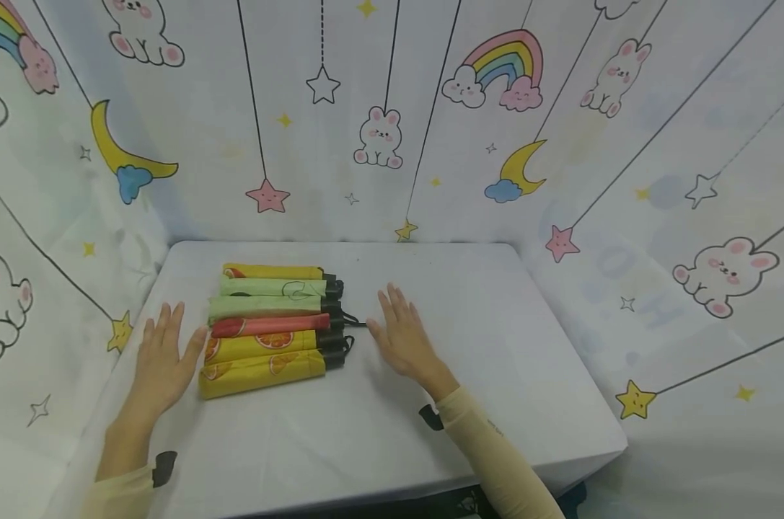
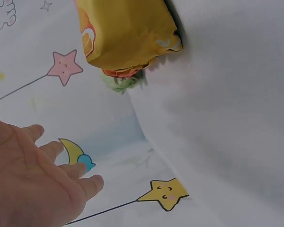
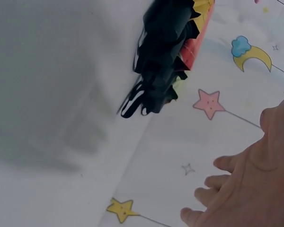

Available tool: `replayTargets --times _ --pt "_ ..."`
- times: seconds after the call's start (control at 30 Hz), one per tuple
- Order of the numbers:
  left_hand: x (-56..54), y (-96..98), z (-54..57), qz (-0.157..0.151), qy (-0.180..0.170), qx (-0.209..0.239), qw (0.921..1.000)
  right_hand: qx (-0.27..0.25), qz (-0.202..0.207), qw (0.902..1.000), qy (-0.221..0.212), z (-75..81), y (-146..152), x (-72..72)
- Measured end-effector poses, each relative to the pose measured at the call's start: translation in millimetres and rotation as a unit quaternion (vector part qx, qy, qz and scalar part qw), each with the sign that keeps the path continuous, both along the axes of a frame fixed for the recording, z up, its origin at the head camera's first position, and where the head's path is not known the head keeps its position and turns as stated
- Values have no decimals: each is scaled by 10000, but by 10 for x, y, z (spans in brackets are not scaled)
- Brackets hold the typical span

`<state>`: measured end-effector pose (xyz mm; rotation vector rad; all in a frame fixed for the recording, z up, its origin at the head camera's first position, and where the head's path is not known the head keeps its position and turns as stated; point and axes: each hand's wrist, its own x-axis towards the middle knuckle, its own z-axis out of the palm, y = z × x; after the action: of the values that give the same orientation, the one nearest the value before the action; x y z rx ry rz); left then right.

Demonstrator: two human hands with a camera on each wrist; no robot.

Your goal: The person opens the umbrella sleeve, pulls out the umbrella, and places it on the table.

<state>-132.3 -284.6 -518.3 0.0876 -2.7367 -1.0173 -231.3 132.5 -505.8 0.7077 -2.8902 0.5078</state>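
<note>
Several folded umbrellas in fruit-print sleeves lie side by side in a row, their black handles pointing right. Nearest the front is a yellow umbrella (image 1: 262, 375), with another yellow umbrella (image 1: 255, 346) behind it. A red umbrella (image 1: 288, 326), a light green umbrella (image 1: 268, 307), a second light green umbrella (image 1: 262, 287) and a yellow umbrella (image 1: 281, 272) follow toward the back. My left hand (image 1: 161, 367) is beside the sleeve ends, fingers extended, holding nothing. To the right of the handles (image 3: 165, 47), my right hand (image 1: 404, 339) also has extended fingers and holds nothing, near a black strap (image 1: 355, 324).
The umbrellas lie on the left part of a white-covered table (image 1: 495, 346). A white cloth backdrop (image 1: 210, 144) printed with rabbits, stars, moons and rainbows rises behind the table and along both sides. A dark object (image 1: 456, 502) shows below the table's front edge.
</note>
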Motion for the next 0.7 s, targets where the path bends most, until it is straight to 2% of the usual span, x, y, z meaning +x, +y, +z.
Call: replayTargets --times 0.13,0.37,0.6,0.7 --pt "53 30 -7 100 -89 171 9998 -56 14 10000 -59 -11 -66 50" --pt "122 57 -40 110 -298 742 9967 -161 41 9995 -279 -36 -148 144" --pt "174 101 -145 198 -547 1393 9885 -370 -25 9983 -448 -84 -234 218" --pt "212 137 -171 244 -602 1737 9827 -512 -79 9971 -556 -79 -282 260"
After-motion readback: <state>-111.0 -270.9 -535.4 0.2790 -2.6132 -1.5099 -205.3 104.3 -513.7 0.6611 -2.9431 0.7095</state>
